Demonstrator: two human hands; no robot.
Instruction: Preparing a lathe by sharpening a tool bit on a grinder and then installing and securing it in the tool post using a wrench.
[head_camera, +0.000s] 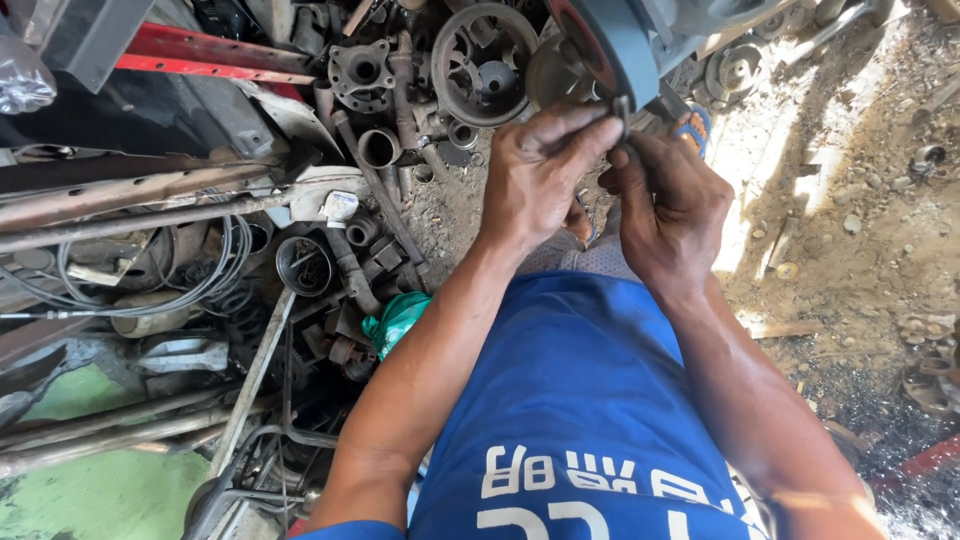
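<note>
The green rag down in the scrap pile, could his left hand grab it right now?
Probably not at once: the left hand is busy pinching a small metal part together with the right hand. The green rag lies uncovered beside that forearm.

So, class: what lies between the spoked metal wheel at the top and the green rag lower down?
In the head view, between the wheel and the rag lie short pipe pieces, a long rod and dirt ground.

Sunlit dirt floor (850, 230), scrap metal heap (400, 90) at left, red beam (215, 52), green patch (100, 490)
</note>
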